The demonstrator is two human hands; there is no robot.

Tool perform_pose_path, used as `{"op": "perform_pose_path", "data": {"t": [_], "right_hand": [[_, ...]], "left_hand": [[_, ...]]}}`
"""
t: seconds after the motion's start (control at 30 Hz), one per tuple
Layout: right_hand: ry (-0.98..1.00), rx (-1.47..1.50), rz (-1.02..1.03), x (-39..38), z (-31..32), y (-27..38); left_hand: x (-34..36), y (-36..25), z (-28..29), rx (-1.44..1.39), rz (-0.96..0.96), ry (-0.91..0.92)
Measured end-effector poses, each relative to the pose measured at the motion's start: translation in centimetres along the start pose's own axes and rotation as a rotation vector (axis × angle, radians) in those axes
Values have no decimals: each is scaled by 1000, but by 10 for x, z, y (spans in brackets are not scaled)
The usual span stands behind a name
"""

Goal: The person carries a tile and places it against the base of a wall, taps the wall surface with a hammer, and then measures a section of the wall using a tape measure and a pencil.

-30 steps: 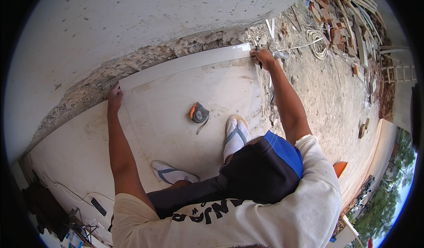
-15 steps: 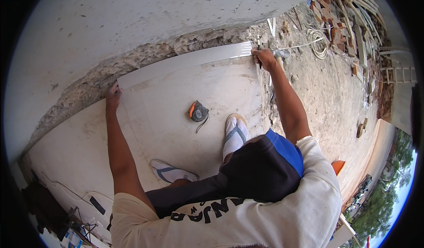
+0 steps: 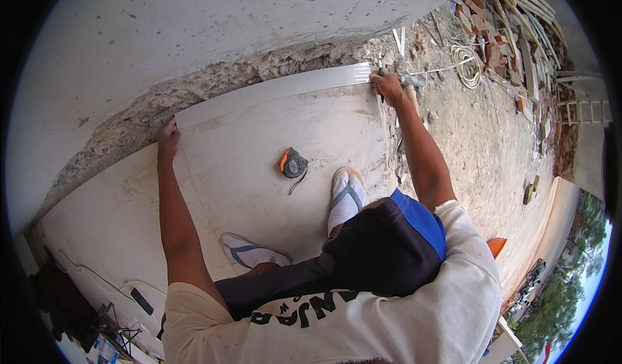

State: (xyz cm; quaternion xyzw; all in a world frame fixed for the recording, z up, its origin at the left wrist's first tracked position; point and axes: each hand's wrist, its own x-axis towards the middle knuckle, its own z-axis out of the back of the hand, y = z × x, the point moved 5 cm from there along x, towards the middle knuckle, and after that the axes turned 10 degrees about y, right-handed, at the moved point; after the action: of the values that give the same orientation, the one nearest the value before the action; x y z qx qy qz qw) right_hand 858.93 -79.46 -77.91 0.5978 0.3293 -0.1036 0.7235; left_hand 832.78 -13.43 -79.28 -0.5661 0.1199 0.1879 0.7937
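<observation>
A long white strip [image 3: 278, 92] lies along the foot of the pale wall [image 3: 214, 27], between the rough broken band [image 3: 129, 119] at the wall's base and the smooth floor slab [image 3: 220, 182], with a few bright streaks near its right end. The person's 2 arms reach forward and spread wide, 1 hand at each end of it. The left hand [image 3: 168, 138] is at the left end, its arm nearly straight and its fingers bent at the corner; whether they pinch the strip or only press against it, I cannot tell. The right hand [image 3: 389, 88] is at the right end, its elbow slightly bent, the fingers curled around a slim dark pen [image 3: 381, 71] that points up past the knuckles, the fingertips beside the strip's end. Just beyond this hand lies a hammer-like tool [image 3: 414, 80] with a grey head. Nearer the body, a black and orange tape measure [image 3: 294, 163] rests on the slab, between the 2 arms and in front of the 2 feet, which wear white socks and blue-strapped sandals [image 3: 348, 195]. Farther right, on rough ground, are a pale coiled hose [image 3: 466, 66], a heap of broken bricks [image 3: 495, 56] and a bundle of long poles [image 3: 531, 7], with a ladder [image 3: 586, 111] near the picture's rim
</observation>
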Motion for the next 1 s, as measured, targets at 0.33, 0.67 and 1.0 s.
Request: {"op": "perform_pose_path", "data": {"t": [0.33, 0.67, 1.0], "right_hand": [[-54, -88, 57, -7, -2, 4], [-8, -64, 49, -11, 1, 1], [67, 169, -2, -7, -1, -5]], "left_hand": [[0, -4, -4, -8, -15, 8], [1, -6, -6, -73, 22, 63], [0, 8, 1, -131, 62, 46]]}}
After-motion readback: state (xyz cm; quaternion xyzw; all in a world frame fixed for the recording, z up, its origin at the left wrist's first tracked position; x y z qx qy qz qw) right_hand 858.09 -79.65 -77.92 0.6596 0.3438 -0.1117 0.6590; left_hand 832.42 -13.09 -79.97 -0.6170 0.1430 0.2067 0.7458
